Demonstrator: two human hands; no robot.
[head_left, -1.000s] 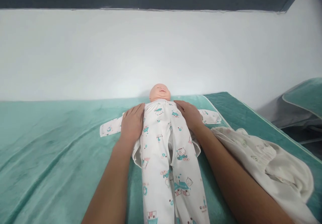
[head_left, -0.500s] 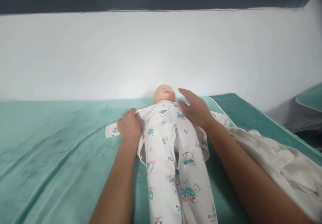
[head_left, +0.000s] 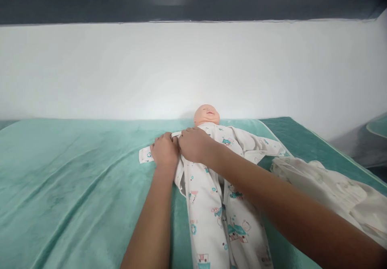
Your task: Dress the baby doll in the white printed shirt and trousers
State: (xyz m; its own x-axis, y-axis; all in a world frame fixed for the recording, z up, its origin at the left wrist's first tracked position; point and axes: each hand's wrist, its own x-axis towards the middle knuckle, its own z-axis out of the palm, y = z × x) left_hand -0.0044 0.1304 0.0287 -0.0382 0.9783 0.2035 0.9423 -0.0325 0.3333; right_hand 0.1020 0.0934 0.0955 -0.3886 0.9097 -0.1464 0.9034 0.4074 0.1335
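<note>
A baby doll lies on its back, its bald head by the wall. White printed baby clothes cover its body, with the trouser legs running towards me. One sleeve sticks out on the left; the other sleeve stretches to the right. My left hand is closed on the cloth by the doll's shoulder at the left. Right beside it, my right hand reaches across the chest and grips the garment's upper edge. Its fingertips are partly hidden.
The doll rests on a green plush cover with long creases. Crumpled white cloth lies to the right. Behind stands a white wall, and a dark beam crosses above.
My right hand has moved left from beside the doll's head to the cloth next to my left hand, and closed on it. My left hand stays at the shoulder. The view has shifted slightly.
</note>
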